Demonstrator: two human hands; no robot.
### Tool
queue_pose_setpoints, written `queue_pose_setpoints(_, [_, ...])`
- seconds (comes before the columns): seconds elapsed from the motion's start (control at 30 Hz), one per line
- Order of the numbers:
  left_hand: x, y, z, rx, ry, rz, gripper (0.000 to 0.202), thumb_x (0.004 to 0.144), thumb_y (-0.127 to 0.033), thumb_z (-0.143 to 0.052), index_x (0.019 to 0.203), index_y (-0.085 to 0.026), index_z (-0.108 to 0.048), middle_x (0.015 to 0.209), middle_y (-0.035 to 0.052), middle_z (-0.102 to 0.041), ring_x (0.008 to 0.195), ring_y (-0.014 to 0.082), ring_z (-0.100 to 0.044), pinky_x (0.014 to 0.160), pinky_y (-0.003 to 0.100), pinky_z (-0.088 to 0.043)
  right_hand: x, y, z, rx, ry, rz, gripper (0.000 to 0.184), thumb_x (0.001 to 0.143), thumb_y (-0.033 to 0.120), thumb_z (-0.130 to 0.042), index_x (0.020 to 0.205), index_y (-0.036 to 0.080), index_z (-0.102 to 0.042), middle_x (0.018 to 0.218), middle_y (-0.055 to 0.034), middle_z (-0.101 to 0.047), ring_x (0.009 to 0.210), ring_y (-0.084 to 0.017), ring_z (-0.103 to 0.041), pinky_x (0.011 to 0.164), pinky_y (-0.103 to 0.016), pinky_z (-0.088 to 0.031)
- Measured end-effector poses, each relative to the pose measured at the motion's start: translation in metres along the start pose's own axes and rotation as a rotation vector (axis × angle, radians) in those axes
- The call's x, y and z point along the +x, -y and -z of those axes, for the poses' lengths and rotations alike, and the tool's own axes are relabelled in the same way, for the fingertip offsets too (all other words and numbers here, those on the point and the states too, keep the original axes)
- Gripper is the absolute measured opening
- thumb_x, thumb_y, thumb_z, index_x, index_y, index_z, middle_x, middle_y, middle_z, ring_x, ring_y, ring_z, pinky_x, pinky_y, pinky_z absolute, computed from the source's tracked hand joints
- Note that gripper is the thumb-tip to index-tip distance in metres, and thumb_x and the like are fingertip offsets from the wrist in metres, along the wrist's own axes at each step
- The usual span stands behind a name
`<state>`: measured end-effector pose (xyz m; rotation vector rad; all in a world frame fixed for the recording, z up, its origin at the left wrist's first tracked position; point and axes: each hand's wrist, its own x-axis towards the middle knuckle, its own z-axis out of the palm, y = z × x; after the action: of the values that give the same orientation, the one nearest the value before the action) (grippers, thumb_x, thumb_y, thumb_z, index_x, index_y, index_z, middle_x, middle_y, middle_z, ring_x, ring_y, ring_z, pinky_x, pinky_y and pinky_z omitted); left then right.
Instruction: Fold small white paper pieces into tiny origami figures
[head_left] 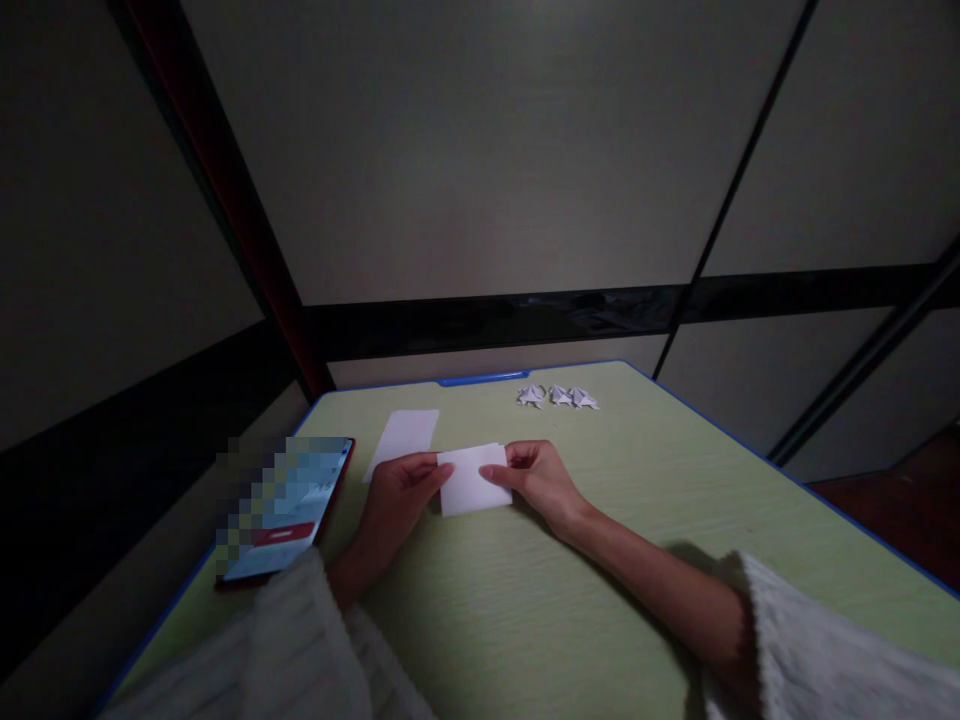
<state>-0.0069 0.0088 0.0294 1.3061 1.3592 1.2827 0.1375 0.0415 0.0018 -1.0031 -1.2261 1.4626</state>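
A small white sheet of paper [474,490] is held up between my two hands, a little above the table. At its left edge my left hand [401,492] pinches it, thumb on the near face and fingers behind. My right hand [541,482] grips the right side the same way, its thumb lying across the front. A second edge shows along the top, so the paper looks folded or doubled. Behind my left hand lies another white paper sheet [405,435], flat on the table. Three folded white paper figures [559,396] stand in a row near the far edge.
The light green table [637,470] has a blue rim and stands against pale panels with a dark band [487,322]. On the left lies a phone or tablet [300,510] with its screen lit, partly blurred out. A blue strip [484,379] sits at the far edge.
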Motion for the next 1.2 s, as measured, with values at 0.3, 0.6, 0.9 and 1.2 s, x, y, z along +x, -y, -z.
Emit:
queue_pose_setpoints(0.3, [-0.0006, 0.0006, 0.0004, 0.043, 0.011, -0.002, 0.011, 0.053, -0.023, -0.06, 0.048, -0.013, -0.058, 0.045, -0.004, -0.053, 0.046, 0.0086, -0.043, 0.045, 0.018, -0.032, -0.0005, 0.0012, -0.0007, -0.023, -0.011, 0.009, 0.025, 0.044, 0.024, -0.067, 0.042, 0.012, -0.045, 0.04, 0.0054, -0.045, 0.037, -0.003, -0.035, 0.038, -0.018, -0.022])
queue_pose_setpoints(0.6, [0.0006, 0.0022, 0.0016, 0.088, 0.002, -0.035, 0.013, 0.054, -0.025, -0.059, 0.047, -0.014, -0.058, 0.046, -0.0032, -0.054, 0.047, 0.0097, -0.044, 0.045, 0.018, -0.033, -0.0014, 0.002, -0.0016, 0.007, -0.013, 0.004, 0.025, 0.042, 0.023, -0.069, 0.042, 0.012, -0.047, 0.041, 0.0049, -0.049, 0.037, -0.004, -0.037, 0.038, -0.018, -0.024])
queue_pose_setpoints(0.9, [-0.0017, -0.0029, 0.0017, 0.13, -0.045, -0.085, 0.018, 0.057, -0.026, -0.055, 0.042, -0.015, -0.055, 0.042, -0.0039, -0.052, 0.044, 0.01, -0.044, 0.044, 0.019, -0.034, -0.0001, 0.0047, -0.0018, 0.128, -0.098, 0.014, 0.021, 0.042, 0.024, -0.07, 0.047, 0.012, -0.052, 0.045, 0.0028, -0.054, 0.041, -0.006, -0.044, 0.044, -0.02, -0.03])
queue_pose_setpoints(1.2, [-0.0001, 0.001, 0.0028, 0.141, -0.039, -0.086, 0.011, 0.057, -0.025, -0.057, 0.054, -0.014, -0.061, 0.046, -0.0029, -0.055, 0.047, 0.011, -0.046, 0.045, 0.019, -0.036, 0.0011, 0.0028, -0.0008, 0.134, -0.113, 0.06, 0.027, 0.044, 0.019, -0.069, 0.048, 0.013, -0.042, 0.041, 0.0067, -0.048, 0.038, -0.004, -0.039, 0.041, -0.018, -0.027])
